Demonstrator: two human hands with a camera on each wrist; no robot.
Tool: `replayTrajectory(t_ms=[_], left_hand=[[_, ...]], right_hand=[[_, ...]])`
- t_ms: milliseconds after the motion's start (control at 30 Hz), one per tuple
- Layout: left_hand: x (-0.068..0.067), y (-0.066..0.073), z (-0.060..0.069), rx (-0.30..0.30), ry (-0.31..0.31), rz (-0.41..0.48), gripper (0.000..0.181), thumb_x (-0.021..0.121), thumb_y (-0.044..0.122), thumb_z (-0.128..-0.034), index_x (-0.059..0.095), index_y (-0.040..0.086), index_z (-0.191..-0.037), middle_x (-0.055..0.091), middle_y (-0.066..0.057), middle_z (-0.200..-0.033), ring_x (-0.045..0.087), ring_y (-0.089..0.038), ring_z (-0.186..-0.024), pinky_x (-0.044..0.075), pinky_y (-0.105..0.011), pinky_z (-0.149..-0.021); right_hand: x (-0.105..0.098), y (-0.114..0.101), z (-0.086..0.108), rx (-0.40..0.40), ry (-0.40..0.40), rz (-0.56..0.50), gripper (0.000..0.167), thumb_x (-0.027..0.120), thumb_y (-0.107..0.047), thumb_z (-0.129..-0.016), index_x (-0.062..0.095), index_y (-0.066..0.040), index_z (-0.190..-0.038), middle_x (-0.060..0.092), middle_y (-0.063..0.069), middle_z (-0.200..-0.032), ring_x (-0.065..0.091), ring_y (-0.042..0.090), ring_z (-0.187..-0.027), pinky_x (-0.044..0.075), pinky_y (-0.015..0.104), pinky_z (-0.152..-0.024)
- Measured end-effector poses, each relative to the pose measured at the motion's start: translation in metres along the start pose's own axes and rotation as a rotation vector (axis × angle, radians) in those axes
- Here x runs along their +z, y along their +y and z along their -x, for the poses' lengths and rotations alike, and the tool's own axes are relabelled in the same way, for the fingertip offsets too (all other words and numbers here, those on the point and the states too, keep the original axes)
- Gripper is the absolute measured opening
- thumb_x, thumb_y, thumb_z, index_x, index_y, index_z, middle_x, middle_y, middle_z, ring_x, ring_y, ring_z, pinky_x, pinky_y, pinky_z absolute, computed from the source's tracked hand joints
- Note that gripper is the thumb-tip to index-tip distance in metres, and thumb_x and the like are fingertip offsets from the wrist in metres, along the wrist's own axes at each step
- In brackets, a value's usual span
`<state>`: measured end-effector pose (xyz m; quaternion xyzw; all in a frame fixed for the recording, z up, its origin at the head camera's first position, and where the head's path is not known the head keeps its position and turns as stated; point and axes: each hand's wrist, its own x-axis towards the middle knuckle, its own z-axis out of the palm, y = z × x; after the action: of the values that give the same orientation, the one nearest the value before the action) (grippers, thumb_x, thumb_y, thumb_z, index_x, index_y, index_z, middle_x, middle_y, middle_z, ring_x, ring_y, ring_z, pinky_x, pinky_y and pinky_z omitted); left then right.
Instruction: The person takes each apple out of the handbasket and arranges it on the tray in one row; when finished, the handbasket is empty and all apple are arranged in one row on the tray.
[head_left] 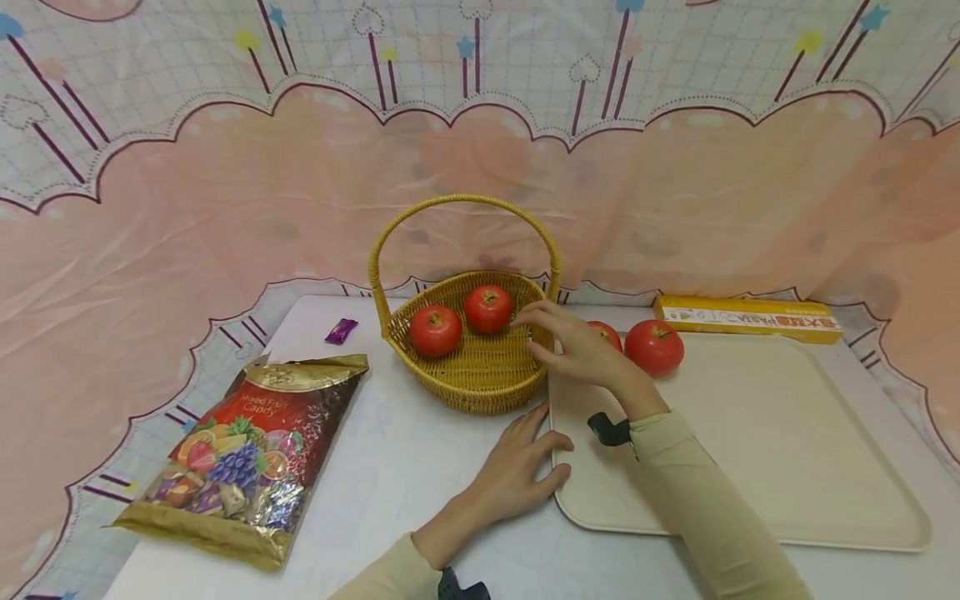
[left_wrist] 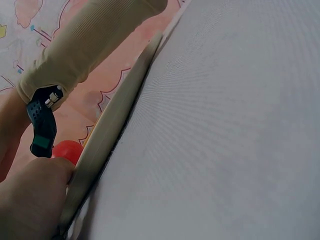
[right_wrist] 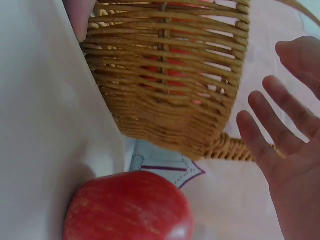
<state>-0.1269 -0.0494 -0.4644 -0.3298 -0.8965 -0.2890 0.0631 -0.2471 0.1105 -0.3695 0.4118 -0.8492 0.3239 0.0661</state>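
Observation:
My right hand (head_left: 577, 346) hovers at the right rim of a yellow wicker basket (head_left: 480, 400), its fingers spread and holding nothing. In the right wrist view the same hand (right_wrist: 290, 135) shows parted fingers beside the basket wall (right_wrist: 165, 75). Inside the basket sit two round red fruits, a left one (head_left: 436, 331) and a right one (head_left: 488, 309). My left hand (head_left: 517, 467) rests at the left edge of a cream tray (head_left: 795, 450), fingers spread, touching the rim. Another red fruit (head_left: 654, 347) lies on the tray; one more (head_left: 604, 335) is partly hidden behind my right hand.
A bag of mixed fruit candy (head_left: 247, 458) lies at the left of the white table (head_left: 405, 492). A small purple wrapped candy (head_left: 341, 331) is behind it. Along the tray's back edge lies a yellow pasta box (head_left: 750, 318). A patterned cloth (head_left: 480, 183) hangs behind.

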Motion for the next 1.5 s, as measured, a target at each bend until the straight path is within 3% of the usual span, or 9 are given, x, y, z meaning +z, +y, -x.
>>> replayTrajectory(t_ms=[267,667,1033,1267,1500], left_hand=[[-0.004,-0.001,0.001,-0.028,-0.001,0.021,0.02,0.057,0.033,-0.0905,0.06,0.024,-0.108,0.032,-0.015,-0.151,0.027,-0.029,-0.143,0.028,-0.047,-0.115],[-0.004,-0.004,0.005,-0.037,0.01,0.01,0.02,0.056,0.033,-0.0905,0.06,0.025,-0.108,0.031,-0.017,-0.152,0.028,-0.03,-0.142,0.028,-0.047,-0.114],[0.0,-0.007,0.004,-0.003,0.036,-0.019,0.019,0.054,0.035,-0.0915,0.058,0.027,-0.108,0.032,-0.017,-0.152,0.031,-0.031,-0.141,0.03,-0.048,-0.113],[0.001,-0.006,0.002,0.014,0.038,-0.016,0.018,0.055,0.035,-0.0914,0.058,0.027,-0.107,0.03,-0.017,-0.153,0.031,-0.032,-0.141,0.031,-0.048,-0.112],[0.0,-0.003,0.001,0.011,0.003,-0.007,0.02,0.054,0.036,-0.0922,0.058,0.027,-0.11,0.028,-0.017,-0.154,0.03,-0.032,-0.141,0.031,-0.049,-0.112]], right_hand=[[0.007,-0.006,-0.018,-0.067,-0.099,0.117,0.029,0.061,-0.012,-0.089,0.058,-0.014,-0.118,0.054,0.003,-0.123,0.052,0.018,-0.114,0.046,0.038,-0.101],[0.014,-0.01,-0.039,-0.076,-0.176,0.202,0.032,0.061,-0.011,-0.089,0.057,-0.015,-0.12,0.052,0.005,-0.125,0.049,0.02,-0.116,0.045,0.038,-0.101],[0.013,-0.003,-0.055,-0.083,-0.213,0.266,0.035,0.062,-0.013,-0.088,0.055,-0.012,-0.123,0.05,0.008,-0.124,0.05,0.024,-0.115,0.045,0.039,-0.1],[0.011,-0.002,-0.064,-0.04,-0.261,0.3,0.042,0.064,-0.016,-0.088,0.052,-0.012,-0.128,0.046,0.01,-0.133,0.046,0.027,-0.122,0.044,0.041,-0.102],[0.003,0.0,-0.075,-0.011,-0.302,0.28,0.035,0.064,-0.016,-0.088,0.056,-0.015,-0.122,0.046,0.009,-0.131,0.045,0.027,-0.122,0.041,0.041,-0.104]])
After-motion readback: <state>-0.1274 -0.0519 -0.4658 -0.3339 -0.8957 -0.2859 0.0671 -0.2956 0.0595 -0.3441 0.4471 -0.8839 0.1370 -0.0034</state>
